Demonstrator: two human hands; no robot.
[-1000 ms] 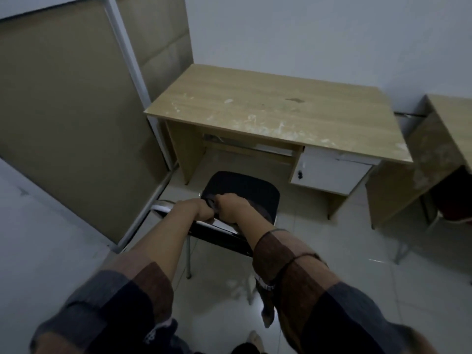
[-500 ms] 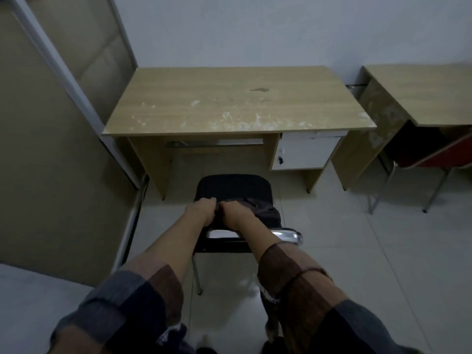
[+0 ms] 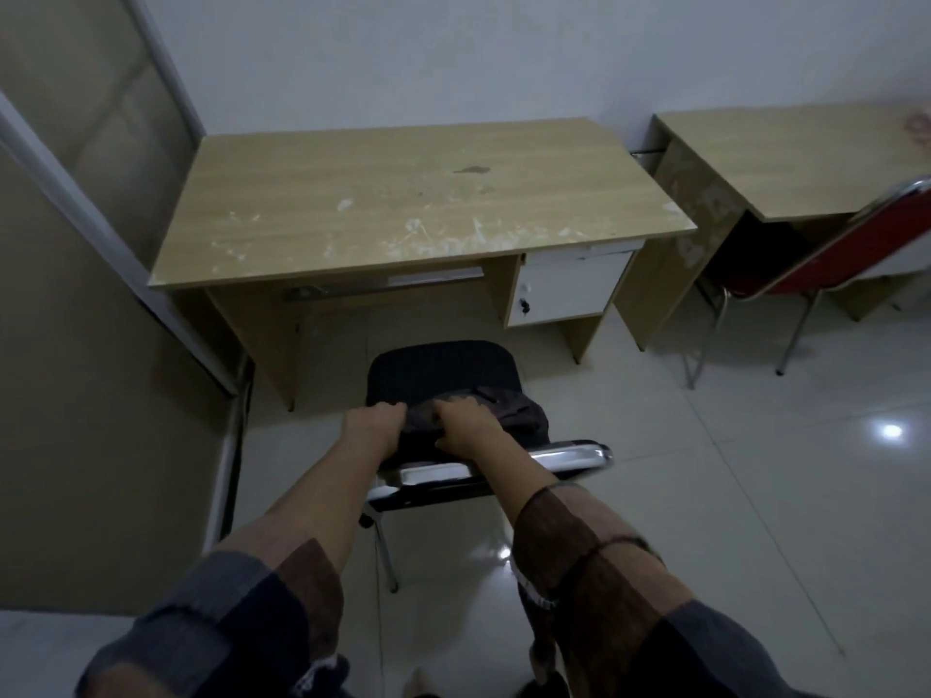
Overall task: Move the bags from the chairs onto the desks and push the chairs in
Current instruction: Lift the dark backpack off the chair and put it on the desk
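Observation:
A black chair (image 3: 438, 365) with a chrome back rail (image 3: 569, 453) stands pulled out in front of a bare, scuffed wooden desk (image 3: 418, 204). A dark brownish bag (image 3: 509, 413) lies on the rear of the seat, against the backrest. Both my arms reach over the rail. My left hand (image 3: 373, 425) grips the bag's left end with curled fingers. A short way to the right, my right hand (image 3: 466, 423) grips its top. The bag's lower part is hidden behind my hands and the rail.
A second wooden desk (image 3: 796, 158) stands at the right with a red chair (image 3: 831, 254) partly tucked under it. The first desk has a white drawer unit (image 3: 569, 292). A beige partition with a metal frame (image 3: 101, 219) closes off the left. The floor is glossy tile.
My view has swung round, so the chair and desk now face me squarely, and the red chair has come into sight. Both hands keep their hold on the bag, now slightly further apart.

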